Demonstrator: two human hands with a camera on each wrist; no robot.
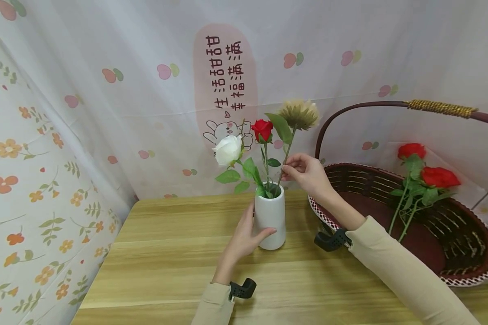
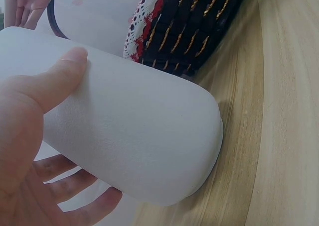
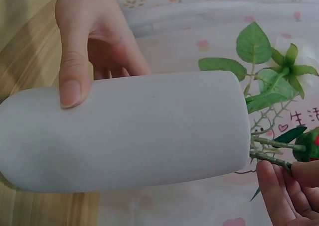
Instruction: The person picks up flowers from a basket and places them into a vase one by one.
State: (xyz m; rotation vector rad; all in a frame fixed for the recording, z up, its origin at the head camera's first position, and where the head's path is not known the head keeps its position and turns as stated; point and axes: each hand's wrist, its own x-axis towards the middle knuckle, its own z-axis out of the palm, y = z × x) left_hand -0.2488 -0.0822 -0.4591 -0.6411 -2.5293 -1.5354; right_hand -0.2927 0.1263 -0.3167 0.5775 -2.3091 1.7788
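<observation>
A white vase (image 1: 270,221) stands upright on the wooden table. My left hand (image 1: 244,237) holds it from the left side, thumb across the front and fingers curled behind, as the left wrist view shows on the vase wall (image 2: 134,121). My right hand (image 1: 307,174) pinches the stem of a pale yellow flower (image 1: 298,115) just above the vase mouth; its lower stem (image 3: 271,160) enters the opening. A white rose (image 1: 228,150) leans left out of the vase, and a red rose (image 1: 262,129) rises in the middle. Green leaves (image 1: 250,169) spread over the rim.
To the right sits a dark woven basket (image 1: 358,169) with white lace trim and a tall arched handle (image 1: 362,105). Two red roses (image 1: 440,177) lie inside it. A printed curtain (image 1: 146,113) hangs behind the table (image 1: 158,253).
</observation>
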